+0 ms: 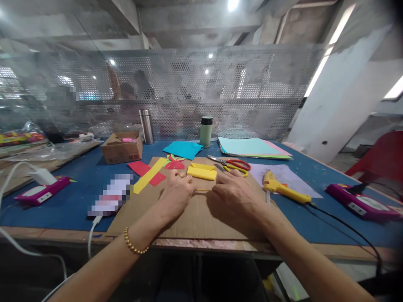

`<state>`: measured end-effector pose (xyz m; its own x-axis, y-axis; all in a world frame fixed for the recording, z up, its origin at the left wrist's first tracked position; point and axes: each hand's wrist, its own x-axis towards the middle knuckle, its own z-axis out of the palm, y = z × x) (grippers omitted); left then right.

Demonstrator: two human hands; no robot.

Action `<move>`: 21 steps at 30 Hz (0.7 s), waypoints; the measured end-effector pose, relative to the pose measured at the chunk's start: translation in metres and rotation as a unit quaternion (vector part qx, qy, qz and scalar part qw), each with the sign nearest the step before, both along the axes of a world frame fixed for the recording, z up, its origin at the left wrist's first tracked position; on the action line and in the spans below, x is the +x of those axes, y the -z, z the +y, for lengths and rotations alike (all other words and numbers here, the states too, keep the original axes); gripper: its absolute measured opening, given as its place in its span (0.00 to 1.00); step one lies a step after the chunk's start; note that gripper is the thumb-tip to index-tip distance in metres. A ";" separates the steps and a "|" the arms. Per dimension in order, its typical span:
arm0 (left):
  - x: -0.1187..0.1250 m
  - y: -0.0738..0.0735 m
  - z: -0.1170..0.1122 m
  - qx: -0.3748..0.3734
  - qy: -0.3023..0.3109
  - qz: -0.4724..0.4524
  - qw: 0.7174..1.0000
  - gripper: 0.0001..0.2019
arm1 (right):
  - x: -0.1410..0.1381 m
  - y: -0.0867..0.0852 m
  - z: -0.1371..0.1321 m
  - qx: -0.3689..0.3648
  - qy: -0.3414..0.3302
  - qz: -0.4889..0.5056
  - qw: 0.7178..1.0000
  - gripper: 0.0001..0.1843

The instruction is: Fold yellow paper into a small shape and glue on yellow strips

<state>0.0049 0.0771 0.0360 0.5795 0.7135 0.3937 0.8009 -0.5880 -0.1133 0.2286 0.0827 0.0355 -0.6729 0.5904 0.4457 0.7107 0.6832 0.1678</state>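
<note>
My left hand (176, 193) and my right hand (232, 196) rest on a brown cardboard sheet (192, 222) and pinch a thin yellow paper strip (203, 190) between them, one end in each. Both hands have their fingers curled closed over the strip. Just beyond the hands lies a folded yellow paper piece (202, 171). A longer yellow strip (147, 176) lies to the left over a red paper piece (146, 172). A red paper cut-out with green leaves (175, 163) sits behind the left hand.
Scissors with red and yellow handles (234, 164) and a yellow glue gun (283, 187) with a black cord lie right of the hands. A cardboard box (122, 147), steel flask (146, 126), green bottle (206, 131), blue paper (182, 149), stacked coloured sheets (252, 147) and two purple devices (44, 191) (362, 202) sit on the blue table (72, 201). People sit behind the mesh screen.
</note>
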 end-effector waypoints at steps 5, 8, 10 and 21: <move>-0.018 0.015 -0.022 0.009 0.007 0.037 0.999 0.13 | 0.011 0.009 -0.026 -0.034 0.021 -0.039 0.998 0.13; -0.026 0.021 -0.034 0.017 -0.011 0.038 0.999 0.13 | 0.011 0.013 -0.039 -0.049 0.040 -0.047 0.997 0.13; -0.029 0.023 -0.038 0.019 -0.022 0.053 0.998 0.12 | 0.010 0.013 -0.044 -0.056 0.043 -0.044 0.997 0.11; -0.022 0.020 -0.050 0.029 -0.035 0.131 0.990 0.19 | -0.001 0.018 -0.046 -0.026 0.042 -0.088 0.995 0.23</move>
